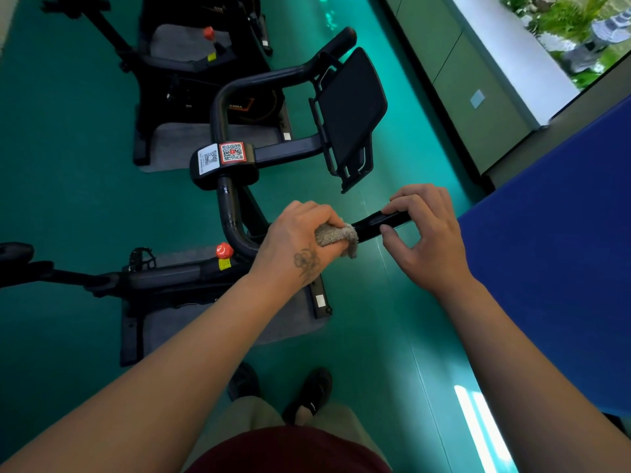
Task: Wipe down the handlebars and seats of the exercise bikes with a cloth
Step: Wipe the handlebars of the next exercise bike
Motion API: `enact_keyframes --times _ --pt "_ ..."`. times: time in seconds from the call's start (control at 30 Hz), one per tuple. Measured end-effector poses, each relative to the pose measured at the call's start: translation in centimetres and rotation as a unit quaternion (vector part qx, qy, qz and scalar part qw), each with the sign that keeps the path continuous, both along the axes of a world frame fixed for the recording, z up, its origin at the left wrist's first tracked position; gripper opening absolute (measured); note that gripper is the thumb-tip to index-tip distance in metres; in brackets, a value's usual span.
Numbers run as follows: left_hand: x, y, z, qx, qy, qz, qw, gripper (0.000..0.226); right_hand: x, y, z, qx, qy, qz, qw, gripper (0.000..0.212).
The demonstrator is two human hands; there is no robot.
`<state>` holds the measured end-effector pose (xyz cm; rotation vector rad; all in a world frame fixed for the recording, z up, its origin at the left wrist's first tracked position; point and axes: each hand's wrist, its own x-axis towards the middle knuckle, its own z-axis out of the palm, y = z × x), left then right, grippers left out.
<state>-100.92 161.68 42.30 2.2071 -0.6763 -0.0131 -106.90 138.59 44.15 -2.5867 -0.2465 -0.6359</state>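
The near exercise bike's black handlebar [228,213] loops from a stem with QR stickers down to a near grip end. My left hand [297,242] grips a grey cloth [336,236] wrapped around the bar's near arm. My right hand [423,233] holds the end of that arm [379,222] between fingertips and thumb, just right of the cloth. A black tablet holder [348,110] sits at the bar's front. The bike's seat [15,252] shows at the left edge, dark.
A second bike [191,63] stands behind on a grey mat. The floor is green. A blue mat or panel [553,250] rises on the right, with a wall and window ledge [495,56] beyond. My feet [307,394] stand below the handlebar.
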Motion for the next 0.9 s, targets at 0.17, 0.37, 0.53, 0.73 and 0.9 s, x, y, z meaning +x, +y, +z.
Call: enact_keyframes --times 0.17,0.37,0.53,0.73,0.9 --pt "0.1 3.1 -0.4 0.027 0.001 0.007 1.000 0.027 0.1 0.0 -0.2 0.011 -0.002 -0.001 1.000 0.019" --pt "-0.1 3.2 -0.3 0.022 0.003 0.015 1.000 0.026 0.0 0.2 -0.1 0.024 0.002 -0.005 1.000 0.018" --pt "0.1 0.7 0.1 0.019 0.000 -0.007 1.000 0.028 0.0 0.1 0.0 0.018 0.004 -0.001 1.000 0.020" --pt "0.1 2.8 -0.4 0.028 -0.007 -0.011 1.000 0.025 0.0 0.0 0.0 0.014 0.008 0.004 1.000 0.020" --pt "-0.1 4.5 -0.7 0.035 -0.009 0.013 0.999 0.027 0.2 0.0 1.1 -0.053 0.011 -0.006 0.999 0.017"
